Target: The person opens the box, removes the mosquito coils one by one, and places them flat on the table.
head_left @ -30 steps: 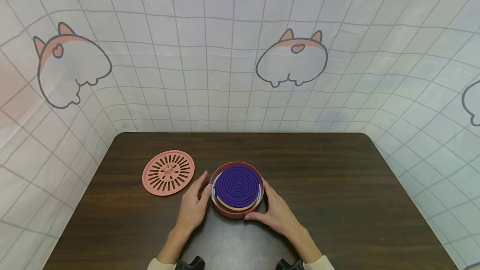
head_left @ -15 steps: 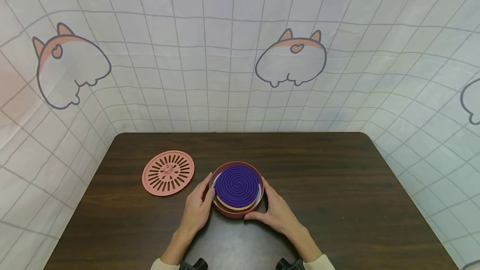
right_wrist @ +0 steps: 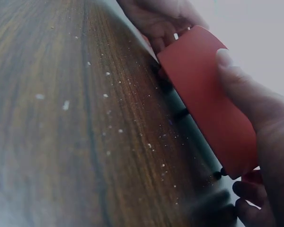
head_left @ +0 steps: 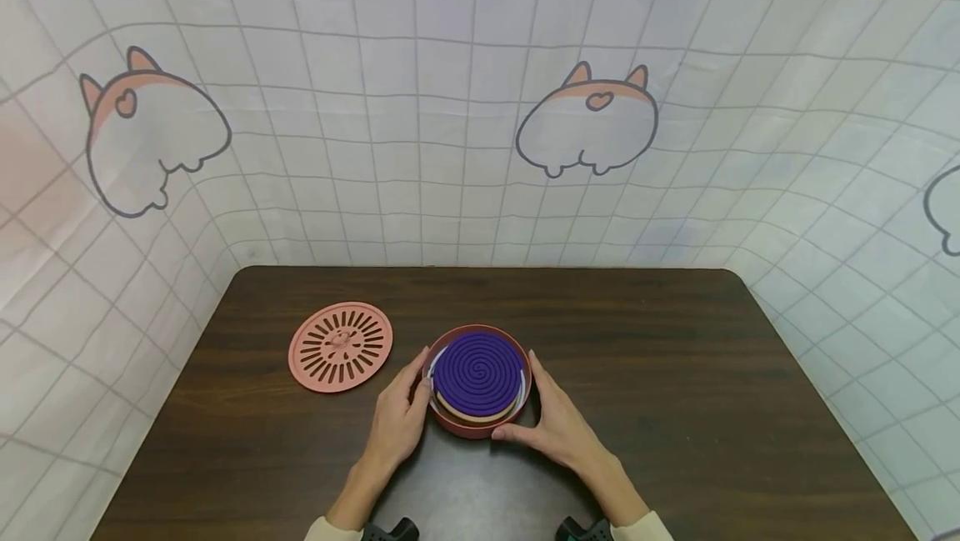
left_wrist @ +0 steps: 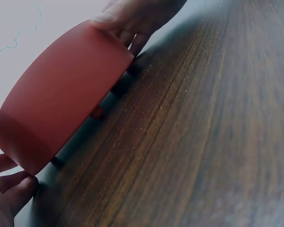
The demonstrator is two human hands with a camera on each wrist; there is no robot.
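Red round container (head_left: 471,432) is sitting around the middle of the dark wood-look surface (head_left: 660,366), toward the person's side. Inside it there's a purple spiral disc (head_left: 478,374) on top, with a tan edge (head_left: 480,418) peeking out underneath and some whitish stuff (head_left: 522,391) between that and the wall. Can't really tell how many layers that is.

Both hands are on it. Left hand (head_left: 396,420) has its grip clamped on the left side, thumb along the near part of the wall. Right hand (head_left: 557,424) has its grip clamped on the other side, thumb pressed on the front and fingertips around the lower edge. The wrist views show little nubs (right_wrist: 182,113) under the base, but I can't tell if they're touching down.

Off to the left, apart from the container, there's a pink slotted disc (head_left: 341,348) lying flat. Pale specks (right_wrist: 66,105) are scattered on the wood too. Cream sleeves (head_left: 641,528), black wrist straps (head_left: 392,531), and behind it all a white grid backdrop (head_left: 435,132) with corgi-butt drawings (head_left: 587,128).
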